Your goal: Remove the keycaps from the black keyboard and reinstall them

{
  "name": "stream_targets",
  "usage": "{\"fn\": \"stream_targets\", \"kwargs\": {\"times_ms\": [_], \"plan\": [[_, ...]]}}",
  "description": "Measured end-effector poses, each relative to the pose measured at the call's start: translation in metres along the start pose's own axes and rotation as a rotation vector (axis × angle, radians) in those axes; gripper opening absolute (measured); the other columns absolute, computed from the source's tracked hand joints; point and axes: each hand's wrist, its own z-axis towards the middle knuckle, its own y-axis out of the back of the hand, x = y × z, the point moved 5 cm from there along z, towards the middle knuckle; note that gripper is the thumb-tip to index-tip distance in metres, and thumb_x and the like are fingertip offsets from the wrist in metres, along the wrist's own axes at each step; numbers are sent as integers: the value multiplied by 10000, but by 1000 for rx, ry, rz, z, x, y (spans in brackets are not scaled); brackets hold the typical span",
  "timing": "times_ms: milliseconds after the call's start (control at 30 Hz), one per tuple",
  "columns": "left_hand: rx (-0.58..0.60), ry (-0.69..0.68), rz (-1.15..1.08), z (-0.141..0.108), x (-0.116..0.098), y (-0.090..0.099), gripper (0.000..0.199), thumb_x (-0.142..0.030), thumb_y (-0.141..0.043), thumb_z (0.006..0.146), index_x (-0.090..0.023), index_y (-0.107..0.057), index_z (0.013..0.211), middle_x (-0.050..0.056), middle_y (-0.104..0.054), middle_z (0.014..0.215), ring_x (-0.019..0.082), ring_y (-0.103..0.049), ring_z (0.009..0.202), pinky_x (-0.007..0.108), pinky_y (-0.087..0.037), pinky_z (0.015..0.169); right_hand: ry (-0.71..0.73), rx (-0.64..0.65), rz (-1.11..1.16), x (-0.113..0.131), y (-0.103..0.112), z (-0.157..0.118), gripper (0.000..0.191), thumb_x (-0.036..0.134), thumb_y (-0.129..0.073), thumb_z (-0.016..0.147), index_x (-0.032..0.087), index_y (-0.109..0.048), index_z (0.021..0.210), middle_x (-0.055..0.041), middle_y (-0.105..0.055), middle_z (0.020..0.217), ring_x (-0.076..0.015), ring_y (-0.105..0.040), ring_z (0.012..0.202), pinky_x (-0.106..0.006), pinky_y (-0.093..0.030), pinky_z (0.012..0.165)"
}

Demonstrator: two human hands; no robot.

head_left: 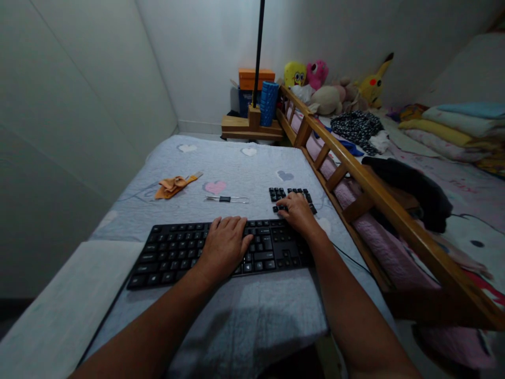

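A black keyboard (173, 252) lies across the cloth-covered surface; on its right part, several key positions show no caps. My left hand (224, 242) rests flat over the middle of the keys, fingers stretched out and holding nothing. Beyond the keyboard's right end, loose black keycaps (276, 195) are laid out in rows. My right hand (298, 210) is over these keycaps, thumb and index finger closed around one in the near row; the other fingers partly cover the group. A wire keycap puller (224, 199) with a black middle lies behind the keyboard.
An orange cloth with a brush (177, 185) lies at the back left. A wooden bed rail (355, 179) runs along the right side, with bedding and plush toys beyond. A black pole (258, 52) on a wooden base stands at the far end. The keyboard cable (351, 258) trails right.
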Motion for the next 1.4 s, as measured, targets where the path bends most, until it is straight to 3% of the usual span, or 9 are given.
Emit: {"fn": "stream_targets", "kwargs": {"times_ms": [567,900,1167,1400], "plan": [[0,2,2,0,-1,2,387,-374,-491,974,-160,-553,1291,122,-627,1310,290,-548,1215,475,-334,1094,-10,121,-78,9,0,2,281,284,-652,878,264,-737,1146,-106,-623,1107,-283,-498,1054,-376,-377,872],[1,-1,-8,1,-1,2,376,-378,-499,970,-161,-556,1272,121,-637,1290,291,-549,1213,473,-348,1079,2,115,-85,12,-4,5,215,259,-662,865,244,-757,1057,-114,-623,1082,-286,-493,1043,-384,-376,846],[-10,-7,-1,0,-1,2,392,-383,-474,978,-158,-550,1289,130,-633,1300,298,-551,1208,483,-350,1075,41,-48,123,9,14,0,173,154,-690,820,206,-753,973,-95,-679,1043,-264,-544,1015,-404,-400,917],[-17,-12,23,0,0,2,376,-384,-490,974,-158,-565,1265,128,-643,1279,290,-562,1188,460,-361,1051,32,-33,377,15,40,-36,158,101,-669,808,201,-729,914,-59,-729,976,-227,-613,969,-378,-439,911]]}}
